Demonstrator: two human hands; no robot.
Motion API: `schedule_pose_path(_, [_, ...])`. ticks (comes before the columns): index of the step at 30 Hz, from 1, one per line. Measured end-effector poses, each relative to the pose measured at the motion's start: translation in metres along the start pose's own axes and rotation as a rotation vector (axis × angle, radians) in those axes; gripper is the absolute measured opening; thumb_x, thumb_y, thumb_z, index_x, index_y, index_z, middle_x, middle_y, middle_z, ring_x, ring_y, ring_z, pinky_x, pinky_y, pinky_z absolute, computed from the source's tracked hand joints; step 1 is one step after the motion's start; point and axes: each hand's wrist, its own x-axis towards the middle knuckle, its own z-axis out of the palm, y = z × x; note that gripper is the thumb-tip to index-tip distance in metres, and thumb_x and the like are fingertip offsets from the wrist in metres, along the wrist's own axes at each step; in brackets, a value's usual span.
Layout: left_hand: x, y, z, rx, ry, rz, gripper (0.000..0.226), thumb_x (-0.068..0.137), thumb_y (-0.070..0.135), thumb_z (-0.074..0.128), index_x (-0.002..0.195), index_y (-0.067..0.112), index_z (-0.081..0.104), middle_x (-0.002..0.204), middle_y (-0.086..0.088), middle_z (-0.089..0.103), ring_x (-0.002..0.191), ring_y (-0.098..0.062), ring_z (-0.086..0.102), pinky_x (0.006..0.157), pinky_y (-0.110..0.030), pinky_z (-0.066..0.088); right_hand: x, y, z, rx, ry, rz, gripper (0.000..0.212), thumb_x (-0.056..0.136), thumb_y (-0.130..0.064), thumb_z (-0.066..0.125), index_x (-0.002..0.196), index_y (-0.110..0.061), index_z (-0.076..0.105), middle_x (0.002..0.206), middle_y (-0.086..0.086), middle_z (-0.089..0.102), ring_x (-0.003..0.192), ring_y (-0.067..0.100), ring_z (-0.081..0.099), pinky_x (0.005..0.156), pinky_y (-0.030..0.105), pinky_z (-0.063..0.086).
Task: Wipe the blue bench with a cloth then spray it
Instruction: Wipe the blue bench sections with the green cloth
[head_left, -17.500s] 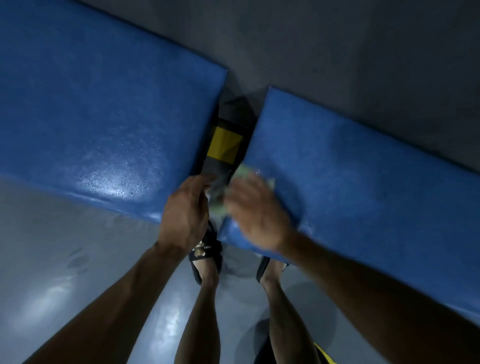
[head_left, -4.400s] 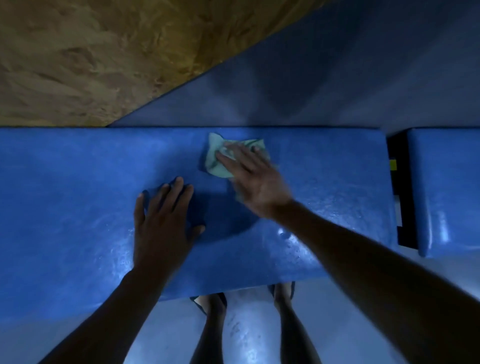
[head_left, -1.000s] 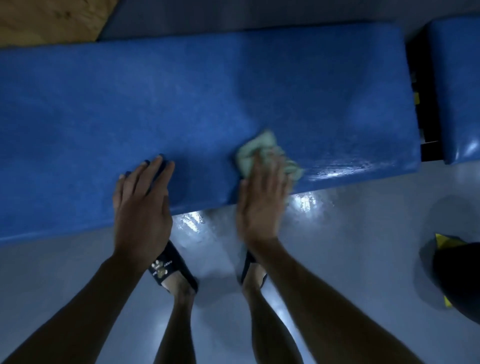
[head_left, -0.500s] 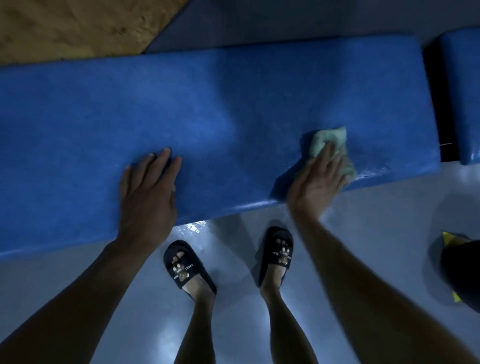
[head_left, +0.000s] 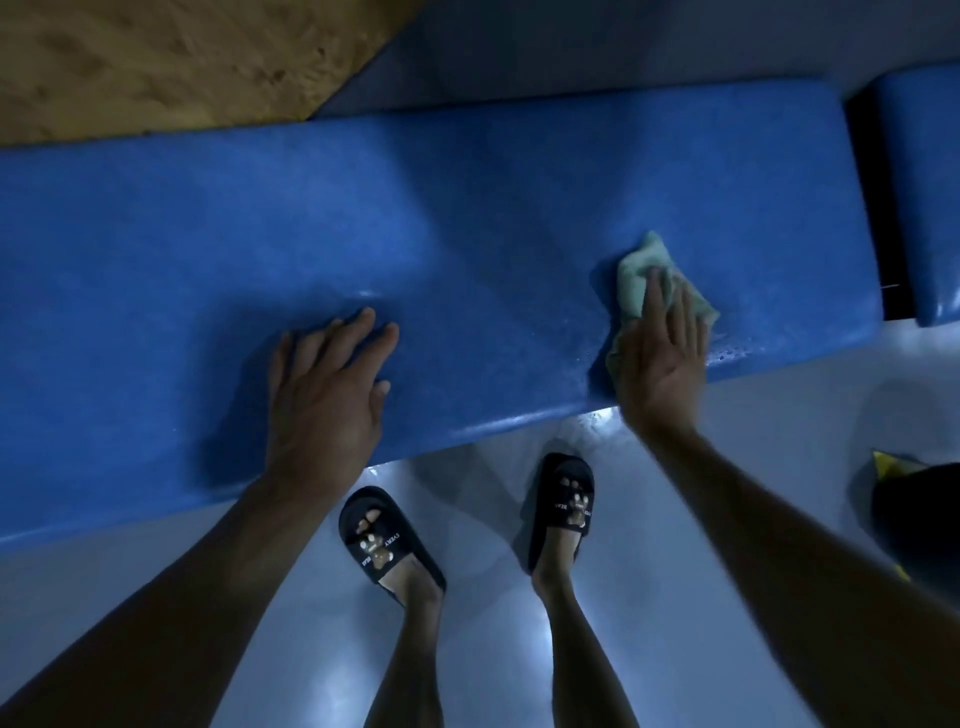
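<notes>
STEP: wiping in hand | right hand (head_left: 662, 358) lying flat-fingered, pressing cloth (head_left: 636, 278) onto blue bench (head_left: 493, 223) at 2 o'clock | left hand (head_left: 324, 389) bracing, fingers straight | NEXT: judging more passes, then spraying; no spray bottle showing.

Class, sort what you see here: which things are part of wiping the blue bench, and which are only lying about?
Part of the job:
blue bench
cloth, pressed flat under the right hand
left hand, resting on the bench

Just lying about:
second blue pad
dark bag with yellow trim on the floor
</notes>
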Motion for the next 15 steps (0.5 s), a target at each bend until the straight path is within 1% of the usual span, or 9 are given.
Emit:
schedule_pose_path(2, [0.002,-0.001,-0.003,0.009,-0.008,0.008,0.054,0.086,0.023,0.07,0.137,0.027,0.054,0.149,0.004,0.047,0.124,-0.027,0.042,0.112,-0.053,0.028,-0.025,-0.052,0.022,0.022,0.071,0.196,0.059,0.105,-0.032,0.027,0.159,-0.008,0.028,0.166,0.019,0.027,0.155,0.038,0.021,0.123,0.061,0.017])
schedule_pose_path(3, [0.003,-0.001,-0.004,0.011,-0.014,0.009,0.054,0.085,0.024,0.07,0.137,0.028,0.054,0.149,0.005,0.047,0.123,-0.027,0.042,0.113,-0.052,0.027,-0.043,-0.082,0.03,0.026,0.066,0.182,0.059,0.105,-0.031,0.028,0.16,-0.008,0.027,0.166,0.02,0.025,0.155,0.039,0.019,0.123,0.061,0.016])
schedule_pose_path(4, [0.004,-0.002,-0.005,0.008,-0.019,0.009,0.055,0.085,0.025,0.071,0.137,0.028,0.054,0.149,0.005,0.047,0.122,-0.027,0.042,0.114,-0.053,0.026,-0.063,-0.107,0.036,0.023,0.016,0.092,0.058,0.106,-0.028,0.031,0.16,-0.008,0.026,0.167,0.02,0.023,0.156,0.039,0.016,0.123,0.061,0.016])
schedule_pose_path(6, [0.005,-0.002,-0.006,0.001,-0.022,0.012,0.056,0.084,0.025,0.072,0.137,0.028,0.055,0.148,0.006,0.048,0.122,-0.027,0.043,0.114,-0.053,0.027,-0.099,-0.136,0.038,0.038,-0.128,-0.236,0.059,0.104,-0.023,0.042,0.16,-0.011,0.026,0.168,0.017,0.02,0.157,0.035,0.012,0.125,0.058,0.015])
schedule_pose_path(8, [0.006,-0.003,-0.006,-0.003,-0.014,0.021,0.057,0.082,0.025,0.074,0.136,0.027,0.057,0.146,0.005,0.05,0.12,-0.028,0.045,0.111,-0.054,0.03,-0.098,-0.121,0.026,0.007,-0.226,-0.562,0.059,0.105,-0.024,0.045,0.16,-0.016,0.028,0.17,0.011,0.018,0.158,0.03,0.011,0.126,0.054,0.015])
schedule_pose_path(10, [0.007,-0.004,-0.007,-0.005,-0.007,0.024,0.057,0.08,0.025,0.076,0.134,0.028,0.058,0.145,0.005,0.051,0.119,-0.027,0.045,0.11,-0.054,0.031,-0.065,-0.078,0.013,-0.053,-0.254,-0.732,0.056,0.106,-0.025,0.04,0.16,-0.017,0.028,0.169,0.009,0.022,0.157,0.027,0.016,0.127,0.049,0.016])
schedule_pose_path(12, [0.008,-0.005,-0.007,-0.011,-0.008,0.02,0.057,0.08,0.026,0.077,0.134,0.029,0.058,0.144,0.006,0.052,0.118,-0.025,0.043,0.11,-0.054,0.032,-0.029,-0.026,0.002,-0.083,-0.208,-0.591,0.055,0.105,-0.022,0.038,0.159,-0.01,0.03,0.166,0.014,0.029,0.155,0.031,0.024,0.126,0.051,0.02])
schedule_pose_path(14, [0.007,-0.004,-0.006,-0.013,-0.004,0.02,0.057,0.08,0.026,0.077,0.134,0.03,0.058,0.144,0.006,0.052,0.118,-0.024,0.043,0.11,-0.055,0.032,-0.005,0.009,-0.012,-0.099,-0.158,-0.233,0.061,0.104,-0.026,0.039,0.16,-0.008,0.025,0.165,0.017,0.028,0.154,0.033,0.025,0.124,0.055,0.022])
schedule_pose_path(15, [0.006,-0.004,-0.006,-0.011,0.0,0.021,0.057,0.08,0.026,0.077,0.134,0.03,0.058,0.144,0.007,0.052,0.118,-0.024,0.044,0.11,-0.054,0.032,-0.001,0.012,-0.014,-0.075,-0.13,-0.05,0.063,0.102,-0.031,0.032,0.161,-0.01,0.022,0.166,0.017,0.025,0.154,0.034,0.022,0.124,0.056,0.02])
